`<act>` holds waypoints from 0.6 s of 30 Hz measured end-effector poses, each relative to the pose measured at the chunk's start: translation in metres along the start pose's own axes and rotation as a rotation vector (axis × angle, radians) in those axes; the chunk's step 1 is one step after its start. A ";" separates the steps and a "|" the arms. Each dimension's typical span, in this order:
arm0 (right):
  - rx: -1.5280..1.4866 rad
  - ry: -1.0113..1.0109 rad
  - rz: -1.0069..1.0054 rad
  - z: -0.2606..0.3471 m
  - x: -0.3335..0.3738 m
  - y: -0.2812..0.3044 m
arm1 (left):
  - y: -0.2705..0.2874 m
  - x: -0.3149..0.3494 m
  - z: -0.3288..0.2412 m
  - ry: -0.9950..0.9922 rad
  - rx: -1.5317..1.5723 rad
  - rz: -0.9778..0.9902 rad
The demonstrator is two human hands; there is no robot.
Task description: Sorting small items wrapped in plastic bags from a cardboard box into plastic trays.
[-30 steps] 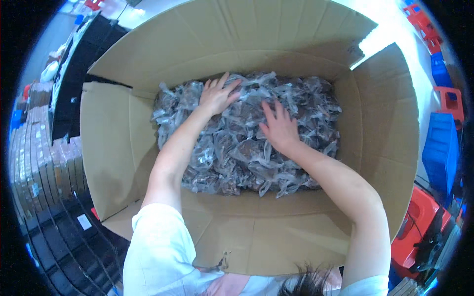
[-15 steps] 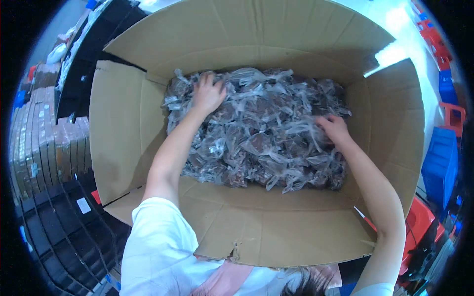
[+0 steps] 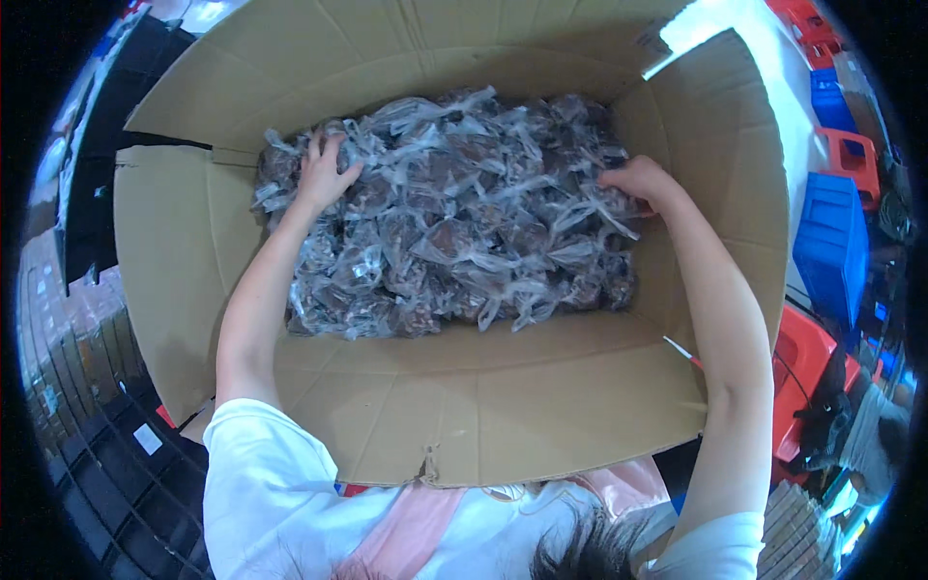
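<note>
A large open cardboard box [image 3: 503, 387] stands in front of me. Inside, packed side by side, are many knotted clear plastic bags [image 3: 464, 232] with dark brown contents that I cannot make out. My left hand [image 3: 329, 176] rests on the bags at the far left, its thumb and fingers spread apart. At the right end of the load, my right hand [image 3: 640, 184] has its fingers bent round a plastic bag next to the box wall; some of the fingertips are hidden.
The box's raised flaps surround the load. Blue plastic crates [image 3: 831, 251] and red stools [image 3: 851, 159] stand on the right. On the left are flat cardboard stacks [image 3: 82, 358] and a black wire rack [image 3: 126, 464].
The view has shifted, so the box appears further left and higher. My right hand has moved outward to the right edge of the bags; my left hand has moved nearer the left end.
</note>
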State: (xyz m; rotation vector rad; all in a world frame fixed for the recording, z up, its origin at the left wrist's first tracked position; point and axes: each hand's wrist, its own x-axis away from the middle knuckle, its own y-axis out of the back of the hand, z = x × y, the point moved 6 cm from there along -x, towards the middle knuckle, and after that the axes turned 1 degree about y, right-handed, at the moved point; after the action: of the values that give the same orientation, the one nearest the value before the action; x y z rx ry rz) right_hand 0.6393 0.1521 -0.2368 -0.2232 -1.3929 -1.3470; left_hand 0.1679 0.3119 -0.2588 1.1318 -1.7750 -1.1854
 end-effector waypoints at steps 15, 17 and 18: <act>0.368 0.452 -0.269 0.038 0.054 -0.090 | -0.001 0.006 0.011 0.045 0.316 -0.356; 0.494 0.505 -0.313 0.034 0.054 -0.099 | -0.007 0.008 0.010 0.110 0.159 -0.311; 0.563 0.544 -0.316 0.033 0.047 -0.103 | -0.010 0.011 0.011 0.138 0.109 -0.252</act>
State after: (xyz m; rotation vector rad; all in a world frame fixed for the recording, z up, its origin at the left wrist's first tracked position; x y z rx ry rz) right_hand 0.5273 0.1192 -0.2499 0.7128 -1.2995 -1.0897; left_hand 0.1567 0.3036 -0.2707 1.5000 -1.6443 -1.1331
